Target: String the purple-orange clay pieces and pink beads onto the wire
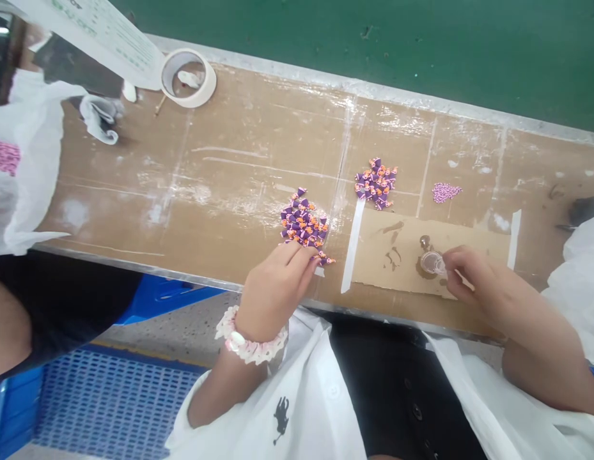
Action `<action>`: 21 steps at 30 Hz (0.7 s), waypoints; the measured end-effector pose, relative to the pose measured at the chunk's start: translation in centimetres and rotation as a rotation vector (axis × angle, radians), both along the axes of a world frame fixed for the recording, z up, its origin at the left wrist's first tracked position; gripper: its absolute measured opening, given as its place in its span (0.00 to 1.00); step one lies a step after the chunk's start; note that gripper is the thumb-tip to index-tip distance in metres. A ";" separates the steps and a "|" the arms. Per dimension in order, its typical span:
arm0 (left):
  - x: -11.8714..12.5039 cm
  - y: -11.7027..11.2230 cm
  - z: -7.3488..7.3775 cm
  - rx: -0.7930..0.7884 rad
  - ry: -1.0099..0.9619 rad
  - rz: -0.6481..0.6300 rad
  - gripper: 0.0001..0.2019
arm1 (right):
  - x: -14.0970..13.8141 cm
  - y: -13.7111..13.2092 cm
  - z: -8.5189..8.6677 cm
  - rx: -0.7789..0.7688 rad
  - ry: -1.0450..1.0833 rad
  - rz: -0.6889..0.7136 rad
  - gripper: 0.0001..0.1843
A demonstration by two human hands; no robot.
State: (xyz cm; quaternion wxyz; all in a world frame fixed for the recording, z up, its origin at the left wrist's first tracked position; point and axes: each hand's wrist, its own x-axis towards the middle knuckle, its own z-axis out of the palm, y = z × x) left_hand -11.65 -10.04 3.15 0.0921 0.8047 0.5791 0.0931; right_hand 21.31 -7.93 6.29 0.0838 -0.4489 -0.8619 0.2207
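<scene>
My left hand (pixel 277 281) reaches into a heap of small purple and orange pieces (pixel 304 223) near the bench's front edge; its fingers are curled together over the nearest pieces. My right hand (pixel 464 271) rests on a taped-down cardboard sheet (pixel 383 255), its fingers pinched beside a small round clear cap or pot (pixel 431 262) with brown smears around it. A second heap of purple and orange pieces (pixel 376 182) lies behind the cardboard. Beside that sits a small pile of pink pieces (pixel 445 191).
The brown worktop (pixel 205 185) runs left to right with a metal front edge. A roll of masking tape (pixel 188 76), a crumpled white scrap (pixel 100 118) and a printed sheet (pixel 105 32) are at the far left. Another person's arm (pixel 9 319) and white bag (pixel 18 160) are left.
</scene>
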 end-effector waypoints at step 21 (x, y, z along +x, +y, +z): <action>3.2 0.4 0.0 -0.328 -0.084 0.046 0.08 | 0.1 -0.3 -0.2 0.059 0.368 -0.355 0.12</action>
